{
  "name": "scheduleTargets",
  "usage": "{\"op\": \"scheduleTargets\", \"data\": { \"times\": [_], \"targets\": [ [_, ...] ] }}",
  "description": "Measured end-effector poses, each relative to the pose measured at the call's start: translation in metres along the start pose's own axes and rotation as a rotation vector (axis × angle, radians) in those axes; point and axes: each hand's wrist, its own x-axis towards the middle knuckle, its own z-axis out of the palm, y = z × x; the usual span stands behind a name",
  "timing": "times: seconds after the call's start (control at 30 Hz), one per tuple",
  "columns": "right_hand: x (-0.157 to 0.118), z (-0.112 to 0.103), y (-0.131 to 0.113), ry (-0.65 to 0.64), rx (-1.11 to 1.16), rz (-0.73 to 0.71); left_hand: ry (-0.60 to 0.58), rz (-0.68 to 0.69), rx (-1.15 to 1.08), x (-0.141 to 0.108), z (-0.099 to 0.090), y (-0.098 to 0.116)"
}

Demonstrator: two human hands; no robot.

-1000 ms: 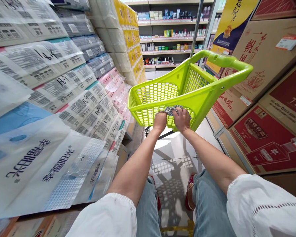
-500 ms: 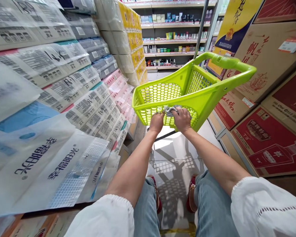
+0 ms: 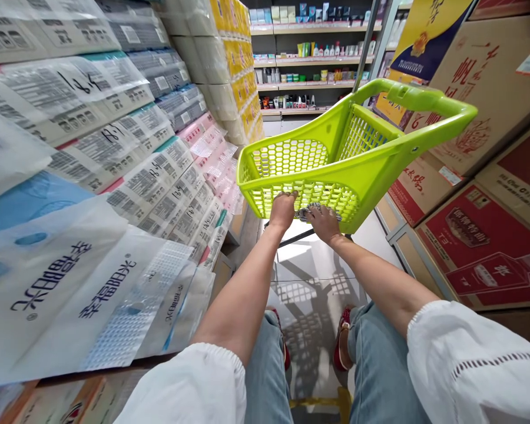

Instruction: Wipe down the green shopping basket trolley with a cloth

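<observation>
A lime-green plastic shopping cart point(image 3: 380, 150) with lattice sides stands tilted in view before me. My left hand point(image 3: 283, 210) is closed at the lattice of its near side, the fingers curled against the mesh. Just to the right, a crumpled grey-and-white striped cloth point(image 3: 308, 210) lies under my right hand point(image 3: 325, 224). The fingers of that hand press it to the lower edge of the same side. Part of the cloth is hidden beneath the fingers.
Wrapped tissue packs point(image 3: 115, 135) are piled along the left, with yellow-and-white paper bundles point(image 3: 238, 70) behind. Red and brown cartons point(image 3: 481, 241) line the right. Shelves of bottles point(image 3: 313, 62) stand at the back. A yellow bar point(image 3: 344, 403) lies between my feet.
My right hand has slid down with the cloth, from the lattice to the lower edge of the cart's side. My left hand stays at the mesh. The view has shifted slightly.
</observation>
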Motion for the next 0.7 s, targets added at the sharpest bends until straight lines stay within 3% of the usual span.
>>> {"op": "scheduleTargets", "data": {
  "times": [0.13,0.33,0.43,0.5,0.7],
  "targets": [
    [0.001,-0.005,0.003,-0.01,0.002,-0.029,-0.011,0.002,-0.014,0.0,0.0,0.002],
    [0.053,-0.053,0.014,0.327,-0.005,0.139,-0.012,-0.02,-0.035,0.0,0.0,0.004],
    [0.065,-0.064,0.012,0.407,-0.008,0.226,-0.007,0.0,-0.012,0.0,0.001,0.004],
    [0.059,-0.056,0.009,0.35,-0.008,0.189,-0.015,-0.002,-0.01,0.0,0.001,0.005],
    [0.008,-0.009,0.002,0.023,-0.016,0.014,-0.007,0.003,-0.049,0.0,0.001,0.005]
  ]
}}
